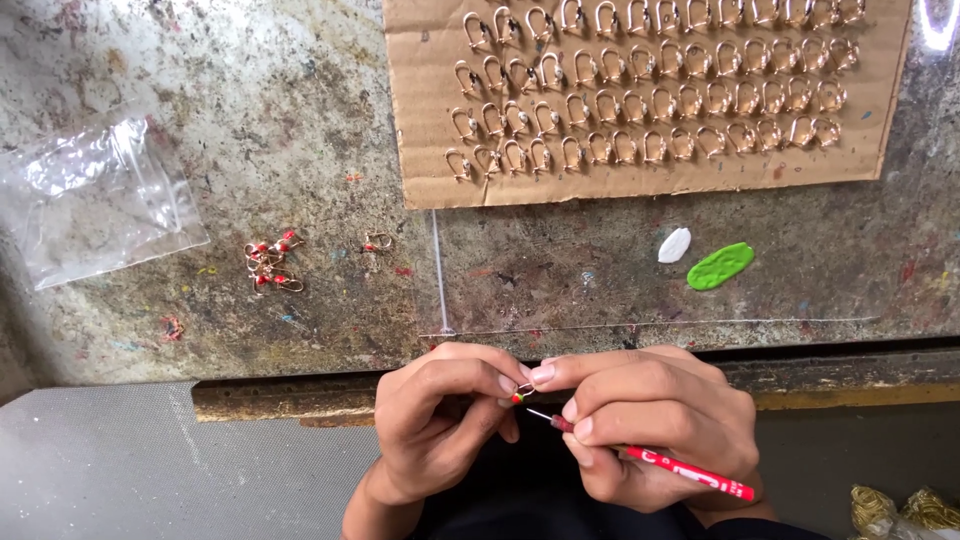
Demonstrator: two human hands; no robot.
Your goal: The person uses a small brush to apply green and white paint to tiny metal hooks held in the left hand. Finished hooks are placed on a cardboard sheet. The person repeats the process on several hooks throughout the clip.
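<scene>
My left hand [440,420] pinches a small gold earring hook [522,393] with a red and green bead between thumb and forefinger, at the near edge of the worn bench [250,120]. My right hand [650,425] meets it from the right, its forefinger touching the hook. This hand also holds a thin red tool [690,470] whose metal tip points at the bead.
A cardboard sheet [420,120] at the back carries rows of several gold hooks [650,100]. A small pile of beaded hooks [270,262] and a single hook [378,241] lie on the left, beside a clear plastic bag [95,200]. White putty [675,245] and green putty [720,265] lie at right.
</scene>
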